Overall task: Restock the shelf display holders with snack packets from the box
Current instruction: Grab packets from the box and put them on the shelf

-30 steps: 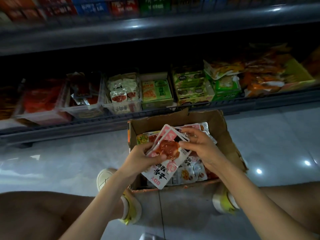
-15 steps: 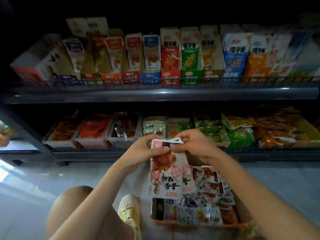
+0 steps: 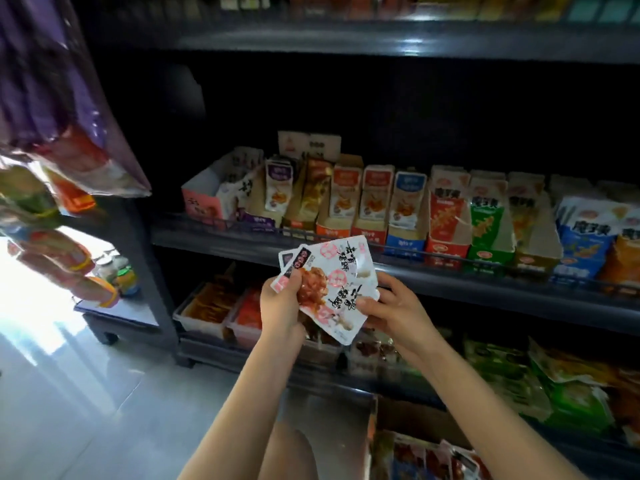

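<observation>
A fanned stack of white and pink snack packets (image 3: 334, 278) is held up in front of the middle shelf. My left hand (image 3: 282, 303) grips the stack's left edge, thumb over the front. My right hand (image 3: 394, 311) holds its lower right corner. A pink and white display holder (image 3: 207, 197) stands at the left end of the middle shelf, with more upright holders (image 3: 375, 202) in a row to its right. The cardboard box (image 3: 420, 419) with red packets (image 3: 433, 459) sits on the floor at the bottom right.
Clear trays of red and orange packets (image 3: 221, 306) fill the lower shelf, with green bags (image 3: 554, 386) to the right. Bagged snacks (image 3: 52, 140) hang on a rack at the left. A dark top shelf (image 3: 381, 39) runs overhead. Pale tiled floor (image 3: 69, 393) lies at the lower left.
The view has swung up and left from the box to the middle shelf. Both hands have lifted the packet stack higher, and it is now tilted and fanned.
</observation>
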A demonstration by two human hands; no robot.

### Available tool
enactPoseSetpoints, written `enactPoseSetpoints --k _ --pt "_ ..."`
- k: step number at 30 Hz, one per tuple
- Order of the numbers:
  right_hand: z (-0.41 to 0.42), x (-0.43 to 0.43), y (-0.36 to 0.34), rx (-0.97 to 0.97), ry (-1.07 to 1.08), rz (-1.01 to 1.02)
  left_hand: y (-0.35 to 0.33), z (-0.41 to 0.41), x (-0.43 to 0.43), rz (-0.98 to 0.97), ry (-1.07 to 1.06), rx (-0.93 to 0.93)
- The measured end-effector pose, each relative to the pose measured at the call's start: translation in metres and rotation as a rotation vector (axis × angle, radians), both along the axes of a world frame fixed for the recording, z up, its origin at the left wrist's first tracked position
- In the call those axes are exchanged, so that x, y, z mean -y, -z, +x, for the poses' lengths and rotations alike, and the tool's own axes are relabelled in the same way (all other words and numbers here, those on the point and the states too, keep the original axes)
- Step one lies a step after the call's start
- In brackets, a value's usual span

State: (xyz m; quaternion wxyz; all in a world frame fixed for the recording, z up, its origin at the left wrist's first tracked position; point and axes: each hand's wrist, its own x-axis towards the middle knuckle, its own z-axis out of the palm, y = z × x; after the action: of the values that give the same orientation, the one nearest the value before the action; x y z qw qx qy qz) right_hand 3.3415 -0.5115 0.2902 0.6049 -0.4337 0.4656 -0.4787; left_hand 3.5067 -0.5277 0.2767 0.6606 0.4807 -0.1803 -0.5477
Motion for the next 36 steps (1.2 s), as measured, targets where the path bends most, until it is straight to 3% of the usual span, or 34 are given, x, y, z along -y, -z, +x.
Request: enactPoseSetpoints --k 4,11,16,18,22,27,30,32,36 --pt "0.044 0.035 -0.02 0.052 0.109 -0.076 -0.013 0.037 0.015 -0.048 0.074 -0.068" --pt "0.086 0.1 -0.063 -0.373 0.017 -0.3 -0.042 0.118 0.044 -0.148 0.292 0.225" --pt "0.128 0.152 -0.089 -0.486 -0.055 -0.384 -0.053 0.156 0.082 -0.165 0.189 0.293" --pt "0.144 0.169 -0.094 -0.453 -0.143 -0.329 -0.05 0.164 0.097 -0.188 0.097 0.251" --pt "0.165 0.198 -0.087 -0.203 -0.295 -0.176 -0.042 0.174 0.124 -0.202 -0.012 0.18" --pt "0.188 0.228 -0.074 -0.24 -0.081 -0.272 -0.035 0.183 0.15 -0.17 0.042 0.25" --pt "0.198 0.246 -0.077 -0.221 -0.013 -0.303 -0.037 0.195 0.165 -0.203 0.079 0.372" --pt "0.205 0.26 -0.079 -0.247 0.036 -0.34 -0.038 0.206 0.177 -0.201 -0.019 0.505" --pt "0.216 0.288 -0.086 -0.282 0.124 -0.388 -0.041 0.234 0.208 -0.093 -0.309 0.995"
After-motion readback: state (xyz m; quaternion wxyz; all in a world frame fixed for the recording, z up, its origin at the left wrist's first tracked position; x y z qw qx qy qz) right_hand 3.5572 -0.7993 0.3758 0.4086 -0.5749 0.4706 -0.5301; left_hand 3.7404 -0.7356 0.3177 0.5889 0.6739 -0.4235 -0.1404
